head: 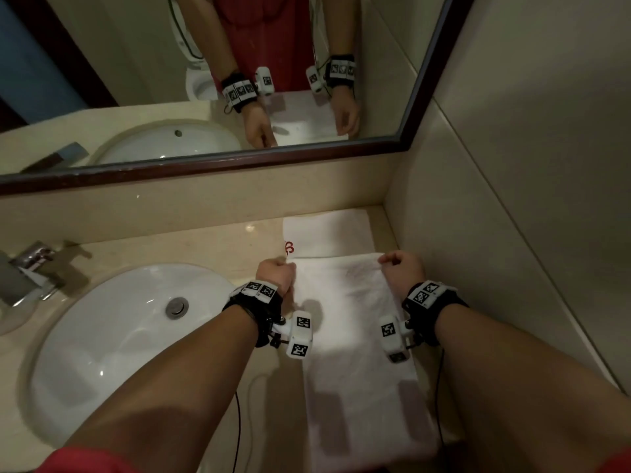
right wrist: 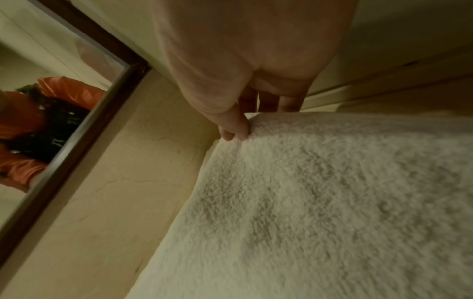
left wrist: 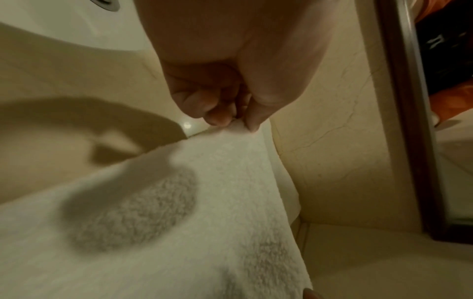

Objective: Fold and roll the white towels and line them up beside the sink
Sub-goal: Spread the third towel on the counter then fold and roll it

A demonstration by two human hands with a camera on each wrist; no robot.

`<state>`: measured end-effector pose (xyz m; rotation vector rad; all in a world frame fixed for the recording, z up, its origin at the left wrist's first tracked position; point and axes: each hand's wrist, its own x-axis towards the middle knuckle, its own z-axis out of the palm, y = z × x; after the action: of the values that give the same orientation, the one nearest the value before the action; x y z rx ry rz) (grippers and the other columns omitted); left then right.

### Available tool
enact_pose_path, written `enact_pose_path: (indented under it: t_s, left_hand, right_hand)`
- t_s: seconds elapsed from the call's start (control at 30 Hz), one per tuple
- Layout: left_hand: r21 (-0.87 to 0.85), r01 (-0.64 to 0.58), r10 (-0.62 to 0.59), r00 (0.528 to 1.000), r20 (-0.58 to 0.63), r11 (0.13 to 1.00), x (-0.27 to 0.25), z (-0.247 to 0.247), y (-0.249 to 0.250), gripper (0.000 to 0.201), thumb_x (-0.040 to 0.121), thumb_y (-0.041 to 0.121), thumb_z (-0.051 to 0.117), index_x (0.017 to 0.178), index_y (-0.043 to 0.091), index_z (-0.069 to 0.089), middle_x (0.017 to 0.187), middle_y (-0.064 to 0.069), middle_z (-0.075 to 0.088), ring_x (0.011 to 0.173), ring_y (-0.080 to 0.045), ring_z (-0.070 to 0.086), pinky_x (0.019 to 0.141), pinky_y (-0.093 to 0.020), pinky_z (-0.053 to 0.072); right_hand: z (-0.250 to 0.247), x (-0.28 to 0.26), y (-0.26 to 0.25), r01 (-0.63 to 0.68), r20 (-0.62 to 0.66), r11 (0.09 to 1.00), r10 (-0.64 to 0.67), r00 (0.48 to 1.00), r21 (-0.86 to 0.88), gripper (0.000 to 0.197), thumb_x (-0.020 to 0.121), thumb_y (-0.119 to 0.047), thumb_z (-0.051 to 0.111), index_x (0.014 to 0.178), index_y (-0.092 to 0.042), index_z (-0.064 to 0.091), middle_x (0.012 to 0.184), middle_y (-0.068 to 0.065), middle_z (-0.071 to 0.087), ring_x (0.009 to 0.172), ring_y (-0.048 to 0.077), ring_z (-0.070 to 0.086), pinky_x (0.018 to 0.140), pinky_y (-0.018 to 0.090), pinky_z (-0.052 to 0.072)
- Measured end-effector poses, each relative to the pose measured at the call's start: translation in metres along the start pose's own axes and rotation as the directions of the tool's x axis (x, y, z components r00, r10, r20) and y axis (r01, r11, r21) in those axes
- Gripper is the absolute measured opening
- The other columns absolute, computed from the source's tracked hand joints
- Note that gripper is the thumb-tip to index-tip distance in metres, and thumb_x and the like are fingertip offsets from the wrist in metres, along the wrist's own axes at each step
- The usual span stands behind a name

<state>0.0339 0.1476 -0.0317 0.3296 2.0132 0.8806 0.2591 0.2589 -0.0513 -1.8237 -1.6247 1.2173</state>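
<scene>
Lower centre-right of the head view: white towel [head: 355, 336] spread lengthwise on the counter [head: 211, 247], just right of the sink [head: 102, 336], with a second white towel [head: 327, 233] (red mark at its left edge) lying flat beyond it toward the mirror [head: 239, 158]. Left hand [head: 276, 273] pinching the far-left corner, thumb and curled fingers [left wrist: 217, 119] clamped on the hem; right hand [head: 401, 266] pinching the far-right corner, thumb [right wrist: 234, 129] pressed into the pile. Probably the first fold, with 2 corners lifted and none of the rolling done yet. Best done by keeping both corners level and the edge taut between them, drawing it straight back toward the near hem, matching edges before letting go, then smoothing flat. Main risk: a skewed fold, giving a lopsided roll.
</scene>
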Motion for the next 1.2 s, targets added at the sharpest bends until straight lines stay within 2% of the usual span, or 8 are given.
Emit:
enact_pose_path:
  t_s: [0.13,0.27,0.4,0.7,1.0,1.07,1.13,1.2]
  left_hand:
    - [0.022,-0.024,0.025,0.997,-0.069,0.999,0.016,0.002,0.011,0.024,0.089,0.016,0.058,0.104,-0.001,0.067,0.1,-0.022,0.07,0.069,-0.029,0.064,0.061,-0.025,0.05]
    - [0.047,-0.03,0.035,0.993,-0.109,0.998,0.033,0.002,0.019,0.019,0.093,0.018,0.057,0.104,0.004,0.065,0.092,-0.014,0.066,0.059,-0.018,0.056,0.042,-0.018,0.04]
    - [0.05,-0.058,0.064,0.988,-0.143,0.997,0.05,0.005,0.027,0.02,0.092,0.021,0.058,0.101,0.005,0.065,0.099,-0.018,0.069,0.085,-0.032,0.066,0.071,-0.029,0.051]
    - [0.022,-0.107,0.109,0.957,-0.267,0.994,0.069,0.014,0.04,0.008,0.093,0.02,0.057,0.088,0.014,0.057,0.089,-0.005,0.061,0.085,-0.023,0.057,0.079,-0.023,0.041]
    - [0.041,-0.109,0.115,0.977,-0.182,0.993,0.072,0.012,0.032,0.027,0.095,0.013,0.048,0.118,0.008,0.062,0.111,-0.016,0.067,0.103,-0.033,0.063,0.094,-0.036,0.05]
    - [0.032,-0.124,0.128,0.976,-0.178,0.992,0.066,0.009,0.03,0.028,0.095,0.011,0.048,0.12,0.009,0.06,0.114,-0.011,0.065,0.098,-0.028,0.062,0.086,-0.022,0.051]
    - [0.024,-0.133,0.135,0.977,-0.165,0.991,0.063,0.006,0.026,0.028,0.096,0.01,0.049,0.122,0.007,0.057,0.115,-0.008,0.061,0.076,-0.017,0.058,0.055,-0.005,0.045]
    - [0.035,-0.127,0.13,0.982,-0.14,0.991,0.055,0.002,0.02,0.029,0.096,0.009,0.049,0.123,0.006,0.055,0.115,-0.007,0.059,0.071,-0.014,0.055,0.048,-0.008,0.044]
  right_hand:
    - [0.007,0.02,-0.012,0.031,-0.001,0.999,-0.031,1.0,0.02,0.022,0.088,-0.001,0.055,0.083,-0.017,0.069,0.081,0.002,0.064,0.071,0.016,0.055,0.069,0.026,0.045]
    - [0.018,0.033,-0.021,0.04,0.01,0.997,-0.041,0.999,0.073,0.023,0.089,0.002,0.051,0.087,-0.013,0.07,0.089,0.006,0.065,0.075,0.017,0.057,0.076,0.031,0.049]
    - [0.024,0.047,-0.028,-0.022,0.039,0.997,0.019,0.999,0.068,0.032,0.089,0.004,0.044,0.092,-0.016,0.07,0.103,0.004,0.064,0.092,0.021,0.058,0.084,0.029,0.048]
    - [0.035,0.063,-0.047,-0.032,0.11,0.994,0.02,0.994,0.108,0.037,0.088,0.005,0.039,0.109,-0.012,0.064,0.129,0.009,0.056,0.114,0.028,0.055,0.086,0.023,0.042]
    - [0.034,0.054,-0.049,-0.094,0.272,0.995,0.078,0.959,0.044,0.057,0.094,-0.001,0.048,0.146,-0.019,0.038,0.145,0.004,0.044,0.1,0.016,0.053,0.055,0.013,0.044]
    - [0.029,0.046,-0.047,-0.084,0.242,0.996,0.072,0.968,0.037,0.056,0.094,0.001,0.046,0.147,-0.016,0.038,0.146,0.006,0.043,0.107,0.017,0.051,0.067,0.013,0.041]
    - [0.023,0.038,-0.045,-0.083,0.237,0.996,0.073,0.969,0.032,0.057,0.094,0.001,0.046,0.148,-0.013,0.036,0.146,0.009,0.042,0.116,0.021,0.05,0.074,0.013,0.039]
    - [0.019,0.026,-0.044,-0.071,0.222,0.997,0.07,0.973,-0.004,0.058,0.092,-0.001,0.048,0.147,-0.012,0.036,0.145,0.01,0.043,0.12,0.023,0.05,0.082,0.019,0.041]
